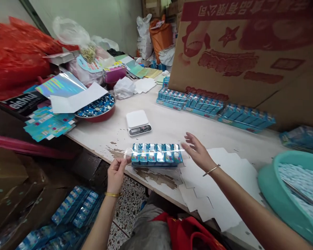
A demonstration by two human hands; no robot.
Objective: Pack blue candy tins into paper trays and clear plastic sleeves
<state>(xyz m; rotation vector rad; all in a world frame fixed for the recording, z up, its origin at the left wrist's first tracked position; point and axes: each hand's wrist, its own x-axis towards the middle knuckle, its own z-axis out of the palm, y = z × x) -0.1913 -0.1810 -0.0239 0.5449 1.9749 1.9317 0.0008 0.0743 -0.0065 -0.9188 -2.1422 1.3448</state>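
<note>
A pack of small blue boxes (156,154) stands in a row near the table's front edge, with clear plastic film around it. At the pack's left end, my left hand (117,173) is closed, thumb and finger pinching the loose end of the clear film (125,152). Beside the right end is my right hand (198,156), its fingers apart and holding nothing; whether a fingertip touches the film, I cannot tell. Just behind the pack sits a white digital scale (138,119). White card sheets (219,173) lie spread beneath my right forearm.
Wrapped blue packs (203,104) line up before a large cardboard box (237,52). At right stands a teal basin (268,173) of pale pieces. A red bowl (99,116) of shiny blue pieces is at left. More blue packs (70,205) lie below the table's left edge.
</note>
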